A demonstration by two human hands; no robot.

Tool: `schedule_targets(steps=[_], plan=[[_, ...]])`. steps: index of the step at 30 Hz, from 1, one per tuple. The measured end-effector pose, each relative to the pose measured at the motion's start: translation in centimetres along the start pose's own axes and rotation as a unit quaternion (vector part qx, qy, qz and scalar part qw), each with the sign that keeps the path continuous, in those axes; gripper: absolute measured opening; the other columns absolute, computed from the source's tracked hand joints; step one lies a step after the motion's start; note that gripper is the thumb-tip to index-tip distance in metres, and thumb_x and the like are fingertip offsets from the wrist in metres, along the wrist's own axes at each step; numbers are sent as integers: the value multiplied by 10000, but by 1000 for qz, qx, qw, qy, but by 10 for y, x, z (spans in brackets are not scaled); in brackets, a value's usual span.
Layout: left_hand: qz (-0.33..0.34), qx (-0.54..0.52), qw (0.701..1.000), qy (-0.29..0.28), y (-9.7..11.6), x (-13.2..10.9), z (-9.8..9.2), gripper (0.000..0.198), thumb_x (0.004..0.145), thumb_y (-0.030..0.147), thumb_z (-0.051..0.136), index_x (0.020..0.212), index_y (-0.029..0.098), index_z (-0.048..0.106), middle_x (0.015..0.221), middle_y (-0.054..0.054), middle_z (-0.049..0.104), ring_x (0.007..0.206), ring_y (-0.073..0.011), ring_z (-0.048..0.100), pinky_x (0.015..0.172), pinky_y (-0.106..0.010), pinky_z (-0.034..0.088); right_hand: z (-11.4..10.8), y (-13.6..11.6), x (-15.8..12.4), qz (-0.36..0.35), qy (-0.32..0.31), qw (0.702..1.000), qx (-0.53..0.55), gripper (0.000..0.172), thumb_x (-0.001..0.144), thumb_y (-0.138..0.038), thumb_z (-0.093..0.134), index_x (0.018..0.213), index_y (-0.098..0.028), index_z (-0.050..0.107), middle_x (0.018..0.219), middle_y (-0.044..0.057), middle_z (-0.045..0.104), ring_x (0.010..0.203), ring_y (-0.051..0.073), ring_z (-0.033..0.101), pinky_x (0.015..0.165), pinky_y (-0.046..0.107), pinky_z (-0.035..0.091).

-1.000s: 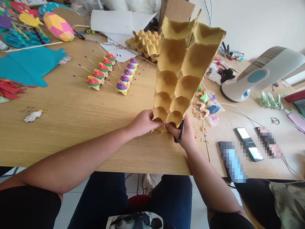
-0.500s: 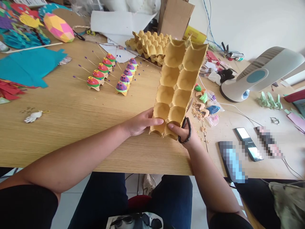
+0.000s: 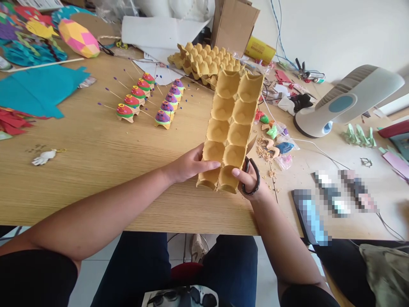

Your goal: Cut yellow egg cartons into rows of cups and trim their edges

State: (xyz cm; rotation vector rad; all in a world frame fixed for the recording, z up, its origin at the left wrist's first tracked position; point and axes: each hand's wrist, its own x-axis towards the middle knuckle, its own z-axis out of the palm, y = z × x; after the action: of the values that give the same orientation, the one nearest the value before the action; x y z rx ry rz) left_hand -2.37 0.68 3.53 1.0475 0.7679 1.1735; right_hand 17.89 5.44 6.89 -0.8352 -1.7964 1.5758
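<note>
A strip of yellow egg carton (image 3: pixel 232 110), two cups wide with its hollows facing up, is tilted above the table in front of me. My left hand (image 3: pixel 193 165) grips its lower left edge, thumb lying across a cup. At the lower right edge is my right hand (image 3: pixel 251 179), its thumb reaching to the carton's rim. Black-handled scissors (image 3: pixel 255 181) hang in that same hand, and a bit of blade shows beside the carton. The fingers under the carton are hidden.
Behind the strip lie more egg cartons (image 3: pixel 207 62). Painted carton pieces with pins (image 3: pixel 137 98) stand to the left in two rows. A white fan (image 3: pixel 338 102), clay packets (image 3: pixel 284 147), wood-coloured shavings (image 3: pixel 265 151) and phones (image 3: pixel 309 217) are on the right.
The egg carton strip has come down and slightly left, tilting flatter. My right thumb has slid outward to its edge, and more of the scissors' blade shows.
</note>
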Motion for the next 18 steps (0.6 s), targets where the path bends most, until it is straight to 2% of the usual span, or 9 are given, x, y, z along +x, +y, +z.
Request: schedule_targets(steps=[3,6,12,18], plan=[[7,46,999,1,2,0,1,625,852,362,821,1396,217,548,1383,-113,683,1338,-300,611,1065,-396,556,2,4,-1,14,-23,997,78,656,749,-652,799,1267,-273,660,1190,91,761,1127,331,715,916,466,618],[6,74,997,8,2,1,1,635,843,388,826,1386,210,550,1391,-119,674,1340,-307,604,1066,-400,551,5,4,-1,31,-16,992,125,702,718,-593,861,1305,-276,642,1242,94,746,1140,334,711,921,463,623],[10,88,996,18,0,3,-1,613,832,411,828,1332,184,555,1351,-135,685,1311,-321,617,1042,-422,556,11,3,-3,20,42,992,119,791,722,-640,849,1380,-287,590,1274,99,730,1191,341,684,988,500,597],[18,101,994,29,-1,4,-1,601,831,420,821,1301,173,541,1343,-141,682,1291,-318,624,1039,-442,549,3,14,-3,32,33,993,105,765,747,-532,874,1403,-311,548,1309,80,717,1171,313,699,946,458,616]])
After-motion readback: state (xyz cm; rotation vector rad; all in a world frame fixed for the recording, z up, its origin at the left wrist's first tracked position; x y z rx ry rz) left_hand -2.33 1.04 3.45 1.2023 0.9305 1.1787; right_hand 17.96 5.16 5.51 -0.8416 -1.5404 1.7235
